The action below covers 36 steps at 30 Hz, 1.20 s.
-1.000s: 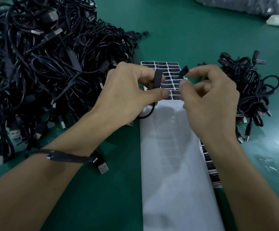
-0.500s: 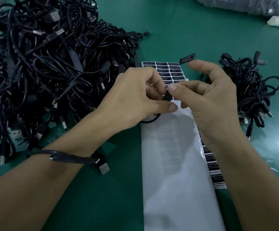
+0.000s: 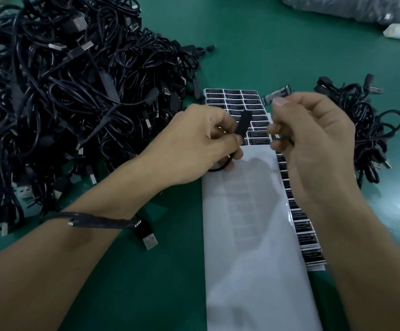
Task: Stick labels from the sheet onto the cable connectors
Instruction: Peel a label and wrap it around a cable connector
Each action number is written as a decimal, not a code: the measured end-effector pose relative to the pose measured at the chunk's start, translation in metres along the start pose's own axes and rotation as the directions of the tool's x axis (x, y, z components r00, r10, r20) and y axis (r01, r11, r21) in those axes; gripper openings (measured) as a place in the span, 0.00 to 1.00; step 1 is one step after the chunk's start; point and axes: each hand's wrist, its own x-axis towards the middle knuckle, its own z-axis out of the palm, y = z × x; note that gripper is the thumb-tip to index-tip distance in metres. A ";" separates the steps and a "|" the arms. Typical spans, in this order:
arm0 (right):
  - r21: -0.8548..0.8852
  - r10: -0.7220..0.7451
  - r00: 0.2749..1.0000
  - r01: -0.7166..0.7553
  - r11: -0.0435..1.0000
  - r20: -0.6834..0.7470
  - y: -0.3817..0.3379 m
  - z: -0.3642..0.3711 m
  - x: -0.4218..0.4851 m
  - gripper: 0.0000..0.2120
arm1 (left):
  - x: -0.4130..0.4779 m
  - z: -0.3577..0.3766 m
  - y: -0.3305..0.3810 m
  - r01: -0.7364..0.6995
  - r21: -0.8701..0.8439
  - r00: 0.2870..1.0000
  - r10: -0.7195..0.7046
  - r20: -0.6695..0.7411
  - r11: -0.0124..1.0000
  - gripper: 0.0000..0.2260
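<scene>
The left hand [image 3: 194,144] pinches a black connector [image 3: 244,124] over the label sheet [image 3: 254,223]; the right hand [image 3: 313,144] holds a label [image 3: 276,93] at its fingertips

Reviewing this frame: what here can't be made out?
1. Head view: the print on the label sheet is too small to read.
2. The peeled label above the right hand is motion-blurred; whether it is pinched or just stuck to a fingertip is unclear.
3. The lower end of the connector is hidden inside the left hand.
4. The second label sheet is partly covered by the right forearm.
</scene>
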 end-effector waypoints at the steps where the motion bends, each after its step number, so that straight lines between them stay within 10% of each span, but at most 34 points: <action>1: 0.003 0.021 1.000 -0.021 1.000 0.003 0.000 -0.001 0.001 0.06 | 0.000 0.000 0.000 0.008 -0.014 1.000 -0.008 0.002 1.000 0.04; 10: -0.076 0.165 0.970 -0.154 0.985 0.178 0.001 -0.001 0.000 0.07 | 0.002 -0.001 0.000 -0.001 -0.050 1.000 0.001 -0.011 0.999 0.05; 36: -0.372 0.003 0.979 0.075 0.925 0.205 0.000 -0.004 0.001 0.09 | 0.000 -0.004 0.002 0.027 -0.107 0.997 -0.019 0.073 0.994 0.02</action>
